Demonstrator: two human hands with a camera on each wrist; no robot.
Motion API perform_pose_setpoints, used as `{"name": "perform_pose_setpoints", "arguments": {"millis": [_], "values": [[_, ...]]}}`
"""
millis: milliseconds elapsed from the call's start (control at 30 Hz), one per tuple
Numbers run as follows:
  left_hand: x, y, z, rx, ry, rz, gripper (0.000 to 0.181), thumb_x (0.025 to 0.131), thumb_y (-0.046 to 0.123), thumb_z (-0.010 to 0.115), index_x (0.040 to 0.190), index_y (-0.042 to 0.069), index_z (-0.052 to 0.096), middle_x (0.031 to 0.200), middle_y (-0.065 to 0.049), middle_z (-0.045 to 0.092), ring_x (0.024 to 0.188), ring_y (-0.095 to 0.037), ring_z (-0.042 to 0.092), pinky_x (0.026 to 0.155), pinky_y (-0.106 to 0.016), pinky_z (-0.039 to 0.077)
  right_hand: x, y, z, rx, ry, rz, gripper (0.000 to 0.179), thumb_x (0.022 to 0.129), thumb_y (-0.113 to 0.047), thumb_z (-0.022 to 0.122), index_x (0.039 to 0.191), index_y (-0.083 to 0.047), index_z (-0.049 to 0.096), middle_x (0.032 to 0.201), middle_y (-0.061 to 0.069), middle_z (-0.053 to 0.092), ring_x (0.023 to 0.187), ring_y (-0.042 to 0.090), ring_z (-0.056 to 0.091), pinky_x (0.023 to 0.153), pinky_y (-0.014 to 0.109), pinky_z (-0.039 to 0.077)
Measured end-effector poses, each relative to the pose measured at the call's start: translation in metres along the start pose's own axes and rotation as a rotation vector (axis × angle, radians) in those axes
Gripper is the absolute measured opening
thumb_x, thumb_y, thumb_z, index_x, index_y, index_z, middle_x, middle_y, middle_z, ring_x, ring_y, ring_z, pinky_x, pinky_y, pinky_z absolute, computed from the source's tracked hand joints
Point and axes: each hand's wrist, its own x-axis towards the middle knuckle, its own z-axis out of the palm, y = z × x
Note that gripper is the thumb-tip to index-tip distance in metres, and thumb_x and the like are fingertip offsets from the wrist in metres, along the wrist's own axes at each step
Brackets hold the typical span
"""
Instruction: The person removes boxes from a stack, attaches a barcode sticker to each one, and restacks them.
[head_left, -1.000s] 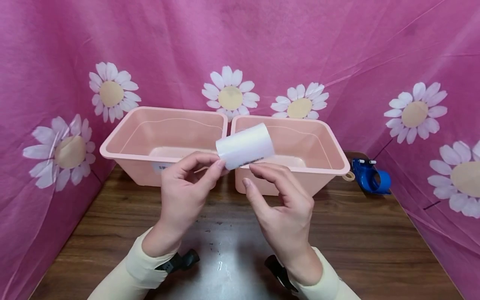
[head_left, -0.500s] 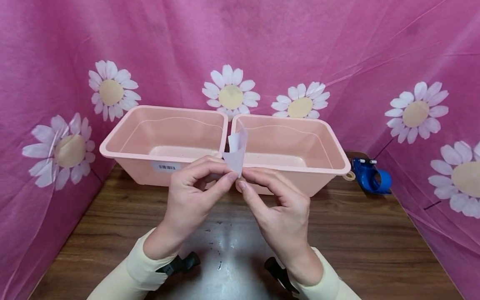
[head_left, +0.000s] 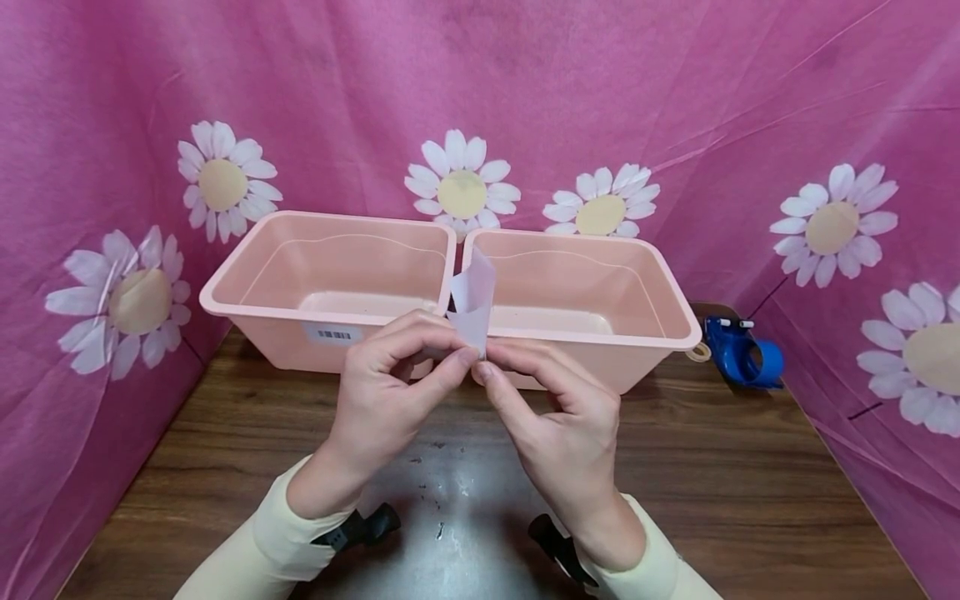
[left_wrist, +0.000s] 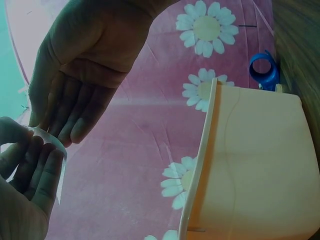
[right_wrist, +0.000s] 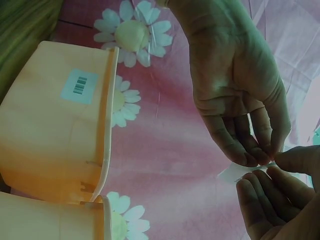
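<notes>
In the head view a small white paper slip stands upright, bent, between both hands in front of the gap between the two bins. My left hand pinches its lower edge between thumb and forefinger. Opposite it, my right hand pinches the same lower edge, with the fingertips of both hands almost touching. From the left wrist the slip shows as a curved edge above the left fingers. The right wrist view has the slip partly hidden among the fingers.
Two pink plastic bins stand side by side: the left bin bears a barcode label, the right bin sits close by. A blue tape dispenser and a small tan ring lie right of them. Flowered pink cloth surrounds the wooden table.
The slip has turned from lying flat and wide, held by the left hand, to upright and bent. The right hand has come inward to pinch it; since half a second ago its flap has shifted slightly.
</notes>
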Motion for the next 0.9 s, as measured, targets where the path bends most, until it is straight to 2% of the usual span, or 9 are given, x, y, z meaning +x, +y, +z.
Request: {"name": "perform_pose_setpoints", "arguments": {"millis": [233,400,533,733,900], "values": [[0.0,0.0,0.0,-0.001,-0.01,-0.007,0.015,0.092,-0.015,0.081,0.101,-0.003,0.083,0.096,-0.003,0.078,0.093,-0.012,0.07,0.077,-0.016,0.061,0.0,0.0,-0.001,0.01,0.012,0.012,0.018,0.093,0.009,0.083,0.109,0.001,0.087,0.108,0.015,0.087,0.104,0.013,0.083,0.09,0.024,0.067],[-0.001,-0.002,0.0,-0.027,-0.013,-0.016,0.011,0.094,-0.013,0.079,0.103,-0.007,0.081,0.098,-0.004,0.076,0.093,-0.011,0.07,0.079,-0.017,0.061,0.001,0.0,-0.002,0.045,0.019,0.045,0.017,0.094,0.011,0.082,0.108,0.002,0.086,0.105,0.016,0.086,0.104,0.014,0.082,0.089,0.025,0.067],[-0.002,-0.002,-0.001,-0.061,0.0,-0.067,0.007,0.098,-0.008,0.078,0.104,-0.009,0.077,0.103,-0.002,0.073,0.095,-0.011,0.07,0.082,-0.018,0.062,0.002,-0.002,-0.003,0.077,0.026,0.089,0.016,0.095,0.011,0.081,0.108,0.003,0.085,0.104,0.018,0.085,0.104,0.015,0.081,0.092,0.028,0.068],[-0.001,-0.002,-0.005,-0.083,0.038,-0.131,0.006,0.1,-0.004,0.077,0.102,-0.008,0.073,0.105,-0.004,0.074,0.087,-0.012,0.065,0.073,-0.018,0.055,0.005,-0.005,-0.008,0.096,0.06,0.168,0.011,0.095,0.009,0.082,0.105,0.004,0.084,0.103,0.019,0.083,0.097,0.014,0.08,0.086,0.024,0.068],[0.002,0.0,-0.011,-0.126,0.055,-0.152,0.008,0.101,-0.004,0.075,0.099,-0.01,0.07,0.102,-0.001,0.072,0.085,-0.011,0.063,0.073,-0.019,0.053,0.008,-0.003,-0.014,0.139,0.083,0.22,0.008,0.095,0.009,0.082,0.103,0.008,0.083,0.102,0.01,0.084,0.093,0.014,0.078,0.082,0.02,0.064]]}}
